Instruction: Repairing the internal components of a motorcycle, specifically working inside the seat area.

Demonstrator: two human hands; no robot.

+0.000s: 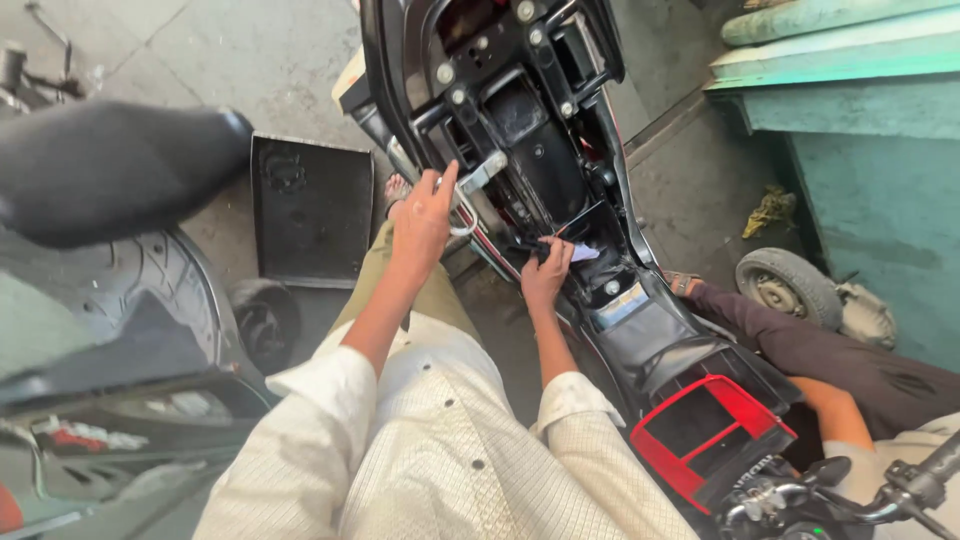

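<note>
Grey concrete floor lies under a stripped scooter frame (520, 120) — the left hand (425, 215) grips a metal bracket (478, 175) at 12 o'clock, the right hand (547, 272) seemingly pinches a wire (560, 238) — mid-fitting, steady alignment needed next.

This is a motorcycle repair workshop, open to the street or a yard. A motorcycle (540, 150) stands in the middle with its seat taken off, so the black frame, brackets and wiring underneath lie bare. The removed black seat (110, 165) rests at the left above a worn tyre (150, 285), and a flat black tray (312, 208) lies on the stained concrete floor (240, 60). A small loose wheel (790, 285) sits by a green painted wall (880, 200) with a dirty rag (770, 210) close by. Another person's leg (800, 345) shows beside the red tail section (710, 425).
</note>
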